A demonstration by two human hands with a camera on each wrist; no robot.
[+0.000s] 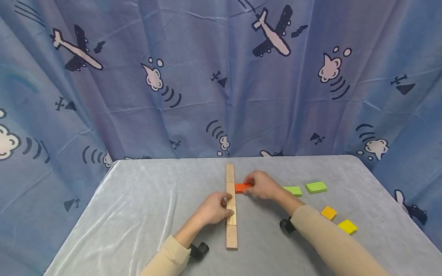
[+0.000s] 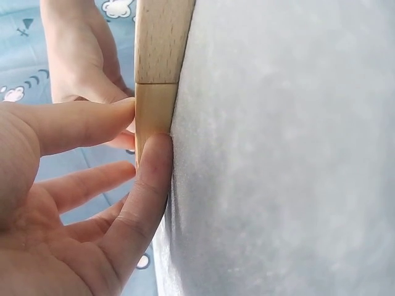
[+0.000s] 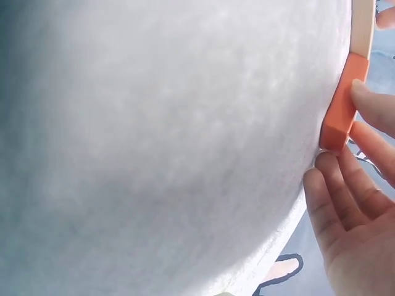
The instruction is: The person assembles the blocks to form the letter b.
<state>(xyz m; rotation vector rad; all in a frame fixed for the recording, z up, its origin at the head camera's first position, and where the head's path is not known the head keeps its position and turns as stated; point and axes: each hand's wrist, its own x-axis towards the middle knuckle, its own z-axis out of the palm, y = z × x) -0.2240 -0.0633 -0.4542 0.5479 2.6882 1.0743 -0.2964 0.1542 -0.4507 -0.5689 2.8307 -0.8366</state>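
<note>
In the head view, a straight row of plain wooden blocks (image 1: 232,236) runs end to end away from the person. My left hand (image 1: 211,208) is at the row's left side. Its thumb and a fingertip rest against the wood, also visible around one wooden block (image 2: 154,102) in the left wrist view. On the other side, an orange block (image 1: 241,188) lies flat, its end meeting the row at a right angle. My right hand (image 1: 263,185) pinches the outer part of this orange block (image 3: 340,111) between thumb and fingers.
To the right lie two green blocks, one green block (image 1: 316,187) fully visible and another green block (image 1: 293,191) partly behind the right wrist. Nearer are an orange-yellow block (image 1: 328,212) and a yellow block (image 1: 347,226). A patterned blue curtain (image 1: 188,73) hangs behind the cloth-covered table (image 1: 147,223).
</note>
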